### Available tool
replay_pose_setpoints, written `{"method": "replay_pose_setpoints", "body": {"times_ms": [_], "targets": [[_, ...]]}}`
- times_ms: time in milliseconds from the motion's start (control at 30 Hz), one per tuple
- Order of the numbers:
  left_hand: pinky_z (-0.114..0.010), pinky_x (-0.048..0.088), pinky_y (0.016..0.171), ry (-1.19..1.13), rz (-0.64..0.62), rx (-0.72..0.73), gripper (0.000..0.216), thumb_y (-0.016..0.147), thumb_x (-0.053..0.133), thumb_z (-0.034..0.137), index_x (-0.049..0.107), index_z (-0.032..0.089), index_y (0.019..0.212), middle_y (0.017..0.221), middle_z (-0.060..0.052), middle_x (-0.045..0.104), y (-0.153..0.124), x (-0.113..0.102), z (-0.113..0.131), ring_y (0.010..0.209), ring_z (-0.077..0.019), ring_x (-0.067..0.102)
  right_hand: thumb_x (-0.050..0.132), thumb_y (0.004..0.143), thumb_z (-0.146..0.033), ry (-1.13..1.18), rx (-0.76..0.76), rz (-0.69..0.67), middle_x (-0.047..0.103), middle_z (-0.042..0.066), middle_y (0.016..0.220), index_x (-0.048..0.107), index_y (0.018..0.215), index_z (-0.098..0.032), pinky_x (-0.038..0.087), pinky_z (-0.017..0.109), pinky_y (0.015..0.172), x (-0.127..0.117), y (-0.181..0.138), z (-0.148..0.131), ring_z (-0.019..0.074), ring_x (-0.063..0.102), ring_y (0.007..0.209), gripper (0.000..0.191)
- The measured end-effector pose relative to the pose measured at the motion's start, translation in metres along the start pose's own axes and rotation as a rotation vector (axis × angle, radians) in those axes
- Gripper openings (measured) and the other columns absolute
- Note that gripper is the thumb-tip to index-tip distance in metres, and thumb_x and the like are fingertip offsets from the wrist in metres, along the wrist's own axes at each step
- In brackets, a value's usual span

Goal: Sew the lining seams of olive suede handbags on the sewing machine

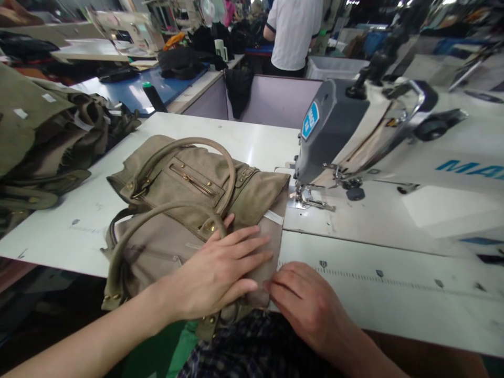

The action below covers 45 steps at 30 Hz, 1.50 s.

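Note:
An olive-tan handbag (189,170) with two rounded handles, a brass zip and small buckles lies spread on the white sewing table. Its greyish-brown lining (157,247) faces up on the near side. Flat on that lining rests my left hand (228,262), fingers spread, near the base of one handle. My right hand (305,296) pinches the bag's right edge at the near corner, fingers pressed together. Just beyond the far right edge of the bag stands the presser foot (305,197) of the sewing machine (346,131). A white label (273,217) shows on the lining.
Stacked olive fabric pieces (43,131) rise at the left. A printed ruler scale (362,275) runs along the table's near right. Behind are a green-topped dark thread cone (153,96), another sewing machine (132,31) and a person in a white shirt (294,34).

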<state>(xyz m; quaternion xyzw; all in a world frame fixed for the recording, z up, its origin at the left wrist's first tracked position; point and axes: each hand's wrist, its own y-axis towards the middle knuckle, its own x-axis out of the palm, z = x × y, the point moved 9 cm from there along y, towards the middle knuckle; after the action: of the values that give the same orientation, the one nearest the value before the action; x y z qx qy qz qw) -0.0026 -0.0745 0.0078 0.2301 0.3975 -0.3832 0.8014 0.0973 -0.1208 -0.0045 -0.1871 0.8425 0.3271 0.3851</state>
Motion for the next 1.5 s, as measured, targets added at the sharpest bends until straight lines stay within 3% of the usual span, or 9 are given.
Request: {"method": "replay_pose_setpoints", "body": {"times_ms": [167, 300, 500, 633, 1033, 1133, 1233, 1333, 1500], "targets": [[-0.053, 0.017, 0.12, 0.105, 0.023, 0.004, 0.042, 0.096, 0.048, 0.029, 0.055, 0.021, 0.137, 0.141, -0.01, 0.054, 0.026, 0.005, -0.015, 0.134, -0.0283, 0.045, 0.04, 0.101, -0.013, -0.097, -0.096, -0.001, 0.066, 0.01, 0.082, 0.069, 0.096, -0.012, 0.052, 0.037, 0.071, -0.006, 0.005, 0.006, 0.0239, 0.058, 0.079, 0.029], [-0.055, 0.021, 0.117, 0.204, 0.002, 0.012, 0.043, 0.099, 0.039, 0.03, 0.055, 0.015, 0.135, 0.142, -0.014, 0.052, 0.062, 0.008, -0.025, 0.13, -0.0302, 0.049, 0.042, 0.1, -0.011, -0.213, -0.165, 0.041, 0.069, 0.011, 0.083, 0.07, 0.092, -0.011, 0.054, 0.037, 0.072, -0.024, 0.009, 0.036, 0.0244, 0.061, 0.079, 0.029], [-0.051, 0.028, 0.114, 0.302, -0.037, 0.059, 0.046, 0.1, 0.033, 0.03, 0.052, 0.011, 0.137, 0.141, -0.017, 0.051, 0.128, 0.003, -0.052, 0.129, -0.0301, 0.048, 0.046, 0.099, -0.012, -0.278, -0.086, 0.079, 0.072, 0.011, 0.091, 0.071, 0.098, -0.014, 0.056, 0.039, 0.08, -0.052, 0.026, 0.092, 0.0241, 0.066, 0.086, 0.025], [-0.042, 0.038, 0.106, 0.313, -0.089, 0.147, 0.041, 0.099, 0.037, 0.03, 0.058, 0.012, 0.13, 0.122, -0.014, 0.062, 0.151, -0.005, -0.062, 0.114, -0.026, 0.056, 0.05, 0.099, -0.015, -0.274, -0.04, 0.095, 0.072, 0.012, 0.093, 0.07, 0.097, -0.015, 0.056, 0.041, 0.082, -0.055, 0.034, 0.106, 0.0255, 0.066, 0.087, 0.02], [-0.041, 0.036, 0.104, 0.187, 0.009, 0.124, 0.038, 0.101, 0.035, 0.032, 0.065, 0.015, 0.119, 0.121, -0.011, 0.061, 0.145, -0.011, -0.058, 0.112, -0.0251, 0.055, 0.049, 0.096, -0.008, -0.19, -0.034, 0.16, 0.072, 0.011, 0.093, 0.07, 0.098, -0.014, 0.057, 0.042, 0.084, -0.056, 0.03, 0.107, 0.025, 0.066, 0.087, 0.022], [-0.041, 0.033, 0.107, 0.102, -0.114, 0.193, 0.033, 0.098, 0.047, 0.04, 0.067, 0.022, 0.115, 0.125, -0.008, 0.062, 0.129, -0.009, -0.041, 0.12, -0.027, 0.051, 0.049, 0.096, -0.009, -0.159, -0.027, 0.149, 0.071, 0.011, 0.099, 0.069, 0.105, -0.016, 0.057, 0.043, 0.086, -0.057, 0.026, 0.107, 0.0248, 0.065, 0.092, 0.023], [-0.052, 0.016, 0.115, 0.148, -0.185, 0.219, 0.049, 0.088, 0.061, 0.034, 0.055, 0.022, 0.135, 0.134, -0.009, 0.058, 0.103, -0.001, -0.021, 0.128, -0.0323, 0.045, 0.048, 0.096, -0.008, -0.127, -0.02, 0.111, 0.069, 0.013, 0.113, 0.066, 0.116, -0.014, 0.055, 0.046, 0.095, -0.054, 0.018, 0.103, 0.0262, 0.062, 0.107, 0.028], [-0.058, 0.001, 0.116, 0.239, -0.104, 0.185, 0.058, 0.088, 0.054, 0.019, 0.042, 0.017, 0.145, 0.138, -0.012, 0.056, 0.085, 0.006, -0.013, 0.129, -0.0316, 0.046, 0.045, 0.095, -0.006, -0.126, -0.013, 0.082, 0.065, 0.016, 0.119, 0.062, 0.123, -0.01, 0.053, 0.048, 0.099, -0.05, 0.012, 0.099, 0.0273, 0.058, 0.115, 0.033], [-0.051, 0.017, 0.116, 0.331, -0.015, 0.228, 0.05, 0.097, 0.049, 0.025, 0.04, 0.015, 0.145, 0.139, -0.01, 0.056, 0.081, 0.017, -0.018, 0.125, -0.0269, 0.05, 0.042, 0.092, -0.003, -0.163, 0.006, 0.067, 0.065, 0.018, 0.115, 0.062, 0.121, -0.004, 0.052, 0.049, 0.099, -0.046, 0.014, 0.099, 0.028, 0.057, 0.111, 0.036]]}}
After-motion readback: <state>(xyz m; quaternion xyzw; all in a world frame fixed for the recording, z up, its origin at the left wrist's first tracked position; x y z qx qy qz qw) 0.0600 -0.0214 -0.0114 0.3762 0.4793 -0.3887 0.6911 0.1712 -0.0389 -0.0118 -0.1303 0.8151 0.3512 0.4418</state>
